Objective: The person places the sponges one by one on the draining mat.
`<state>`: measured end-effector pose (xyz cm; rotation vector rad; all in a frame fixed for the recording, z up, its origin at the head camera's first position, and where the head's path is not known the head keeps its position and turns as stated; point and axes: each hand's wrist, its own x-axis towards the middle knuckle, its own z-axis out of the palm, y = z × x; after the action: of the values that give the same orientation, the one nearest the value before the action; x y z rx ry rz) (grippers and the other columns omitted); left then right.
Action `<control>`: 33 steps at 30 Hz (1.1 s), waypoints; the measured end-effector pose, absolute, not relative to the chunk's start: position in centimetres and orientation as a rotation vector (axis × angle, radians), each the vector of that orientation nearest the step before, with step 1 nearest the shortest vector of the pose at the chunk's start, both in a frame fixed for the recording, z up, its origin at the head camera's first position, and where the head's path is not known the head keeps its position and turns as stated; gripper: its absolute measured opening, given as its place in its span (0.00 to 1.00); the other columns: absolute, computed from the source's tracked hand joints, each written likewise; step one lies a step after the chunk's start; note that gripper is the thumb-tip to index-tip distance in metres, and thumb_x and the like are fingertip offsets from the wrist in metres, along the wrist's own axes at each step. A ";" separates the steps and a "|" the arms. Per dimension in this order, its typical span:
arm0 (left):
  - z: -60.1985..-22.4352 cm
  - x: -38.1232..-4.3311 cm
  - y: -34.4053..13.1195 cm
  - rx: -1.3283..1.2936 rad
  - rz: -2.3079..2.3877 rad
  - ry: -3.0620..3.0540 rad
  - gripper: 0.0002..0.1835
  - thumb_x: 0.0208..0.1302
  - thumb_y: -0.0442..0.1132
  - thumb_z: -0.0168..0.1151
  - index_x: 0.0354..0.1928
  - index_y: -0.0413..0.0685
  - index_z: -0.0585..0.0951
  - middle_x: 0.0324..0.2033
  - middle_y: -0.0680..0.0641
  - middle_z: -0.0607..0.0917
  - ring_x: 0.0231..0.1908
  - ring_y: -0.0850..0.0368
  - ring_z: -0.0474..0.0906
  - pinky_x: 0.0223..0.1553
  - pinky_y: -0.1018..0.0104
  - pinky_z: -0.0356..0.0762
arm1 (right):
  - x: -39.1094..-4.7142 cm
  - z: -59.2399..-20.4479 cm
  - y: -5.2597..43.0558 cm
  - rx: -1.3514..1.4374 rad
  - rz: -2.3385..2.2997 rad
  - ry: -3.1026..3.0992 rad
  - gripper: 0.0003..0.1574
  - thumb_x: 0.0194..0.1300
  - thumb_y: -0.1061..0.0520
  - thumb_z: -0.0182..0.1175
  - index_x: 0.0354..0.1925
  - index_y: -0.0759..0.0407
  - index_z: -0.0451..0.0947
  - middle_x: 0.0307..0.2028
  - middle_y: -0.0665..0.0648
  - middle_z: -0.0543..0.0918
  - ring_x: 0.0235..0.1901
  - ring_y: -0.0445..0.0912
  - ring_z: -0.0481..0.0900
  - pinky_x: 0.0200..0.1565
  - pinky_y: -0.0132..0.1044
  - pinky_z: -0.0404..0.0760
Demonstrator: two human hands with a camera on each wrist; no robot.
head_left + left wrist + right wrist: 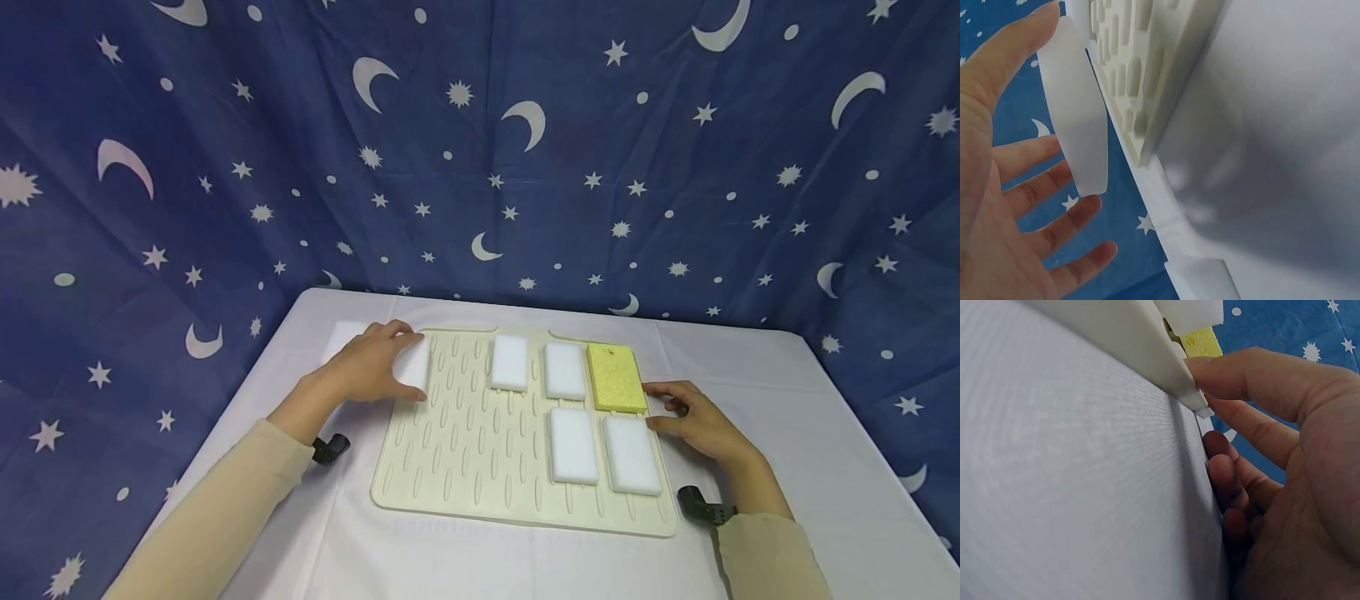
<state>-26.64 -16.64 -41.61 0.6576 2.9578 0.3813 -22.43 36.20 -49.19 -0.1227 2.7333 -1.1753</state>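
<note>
My left hand (367,367) holds a white sponge block (413,363) between thumb and fingers, at the far left corner of a cream ridged mat (465,450). In the left wrist view the held block stands on edge, apart from the mat's rim. Beside the mat's right edge is my right hand (693,421). Its thumb and index finger touch that edge, spread apart, while the other fingers curl loosely below. Nearest to them are a yellow sponge (617,377) and a white sponge block (632,455) lying on the mat.
More white blocks lie on the mat: two in the far row (509,363) and one in the near row (573,446). Another white block (343,337) rests on the table (450,567), partly behind my left hand. A blue curtain (480,167) hangs behind.
</note>
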 end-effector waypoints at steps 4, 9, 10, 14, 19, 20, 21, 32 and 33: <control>-41.9 -26.4 -16.3 0.654 0.361 2.968 0.56 0.46 0.70 0.78 0.75 0.51 0.71 0.70 0.46 0.72 0.65 0.41 0.69 0.66 0.40 0.70 | -22.4 -49.2 36.2 -0.116 -1.181 2.725 0.40 0.61 0.51 0.73 0.69 0.58 0.74 0.64 0.65 0.71 0.55 0.54 0.67 0.53 0.46 0.69; -42.1 -26.0 -15.9 0.648 0.354 2.971 0.57 0.45 0.71 0.78 0.75 0.51 0.71 0.70 0.46 0.72 0.64 0.42 0.69 0.65 0.41 0.70 | -22.4 -49.1 36.1 -0.110 -1.173 2.721 0.41 0.61 0.50 0.73 0.70 0.58 0.74 0.64 0.65 0.70 0.55 0.54 0.67 0.53 0.46 0.69; -42.1 -25.9 -15.8 0.648 0.359 2.970 0.57 0.45 0.71 0.78 0.75 0.52 0.71 0.70 0.46 0.72 0.64 0.42 0.70 0.65 0.41 0.70 | -22.4 -49.1 36.1 -0.110 -1.171 2.722 0.41 0.61 0.50 0.73 0.70 0.58 0.74 0.64 0.65 0.70 0.55 0.54 0.67 0.53 0.46 0.69; -42.3 -25.4 -15.4 0.657 0.374 2.966 0.57 0.45 0.71 0.78 0.75 0.52 0.71 0.69 0.47 0.72 0.64 0.42 0.70 0.66 0.42 0.70 | -22.4 -49.1 36.1 -0.106 -1.168 2.724 0.41 0.61 0.50 0.73 0.70 0.58 0.74 0.64 0.65 0.70 0.55 0.54 0.67 0.53 0.46 0.69; -42.5 -24.8 -14.7 0.678 0.378 2.969 0.57 0.44 0.72 0.77 0.75 0.53 0.72 0.69 0.48 0.72 0.65 0.42 0.70 0.64 0.42 0.71 | -22.5 -49.2 36.1 -0.102 -1.163 2.729 0.41 0.62 0.51 0.73 0.70 0.59 0.74 0.64 0.66 0.70 0.56 0.55 0.67 0.54 0.47 0.68; -42.5 -24.6 -14.6 0.681 0.379 2.968 0.57 0.44 0.72 0.77 0.74 0.53 0.72 0.69 0.48 0.72 0.64 0.43 0.70 0.64 0.42 0.71 | -22.5 -49.2 36.0 -0.101 -1.164 2.729 0.41 0.62 0.51 0.73 0.70 0.59 0.74 0.65 0.66 0.70 0.56 0.55 0.67 0.54 0.47 0.68; -42.6 -24.5 -14.4 0.683 0.378 2.968 0.57 0.44 0.72 0.77 0.74 0.53 0.72 0.68 0.49 0.72 0.64 0.43 0.70 0.64 0.42 0.71 | -22.5 -49.2 36.0 -0.101 -1.164 2.729 0.41 0.62 0.51 0.73 0.70 0.59 0.74 0.65 0.66 0.70 0.56 0.55 0.67 0.54 0.47 0.68; -42.6 -23.5 -12.8 0.722 0.351 2.958 0.57 0.44 0.74 0.76 0.75 0.54 0.72 0.67 0.50 0.73 0.64 0.45 0.70 0.64 0.45 0.71 | -22.5 -49.1 36.1 -0.115 -1.154 2.733 0.40 0.62 0.51 0.73 0.70 0.58 0.74 0.64 0.65 0.70 0.56 0.55 0.68 0.55 0.47 0.69; -42.6 -23.4 -12.7 0.729 0.349 2.959 0.57 0.44 0.74 0.76 0.74 0.54 0.72 0.67 0.50 0.73 0.64 0.45 0.70 0.64 0.45 0.72 | -22.4 -49.1 36.2 -0.116 -1.154 2.732 0.40 0.62 0.51 0.72 0.70 0.58 0.74 0.64 0.65 0.70 0.56 0.55 0.68 0.55 0.47 0.69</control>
<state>-23.39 -12.69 -42.60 0.7294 2.9591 0.3490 -22.45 36.16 -49.06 -0.1156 2.7317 -1.1542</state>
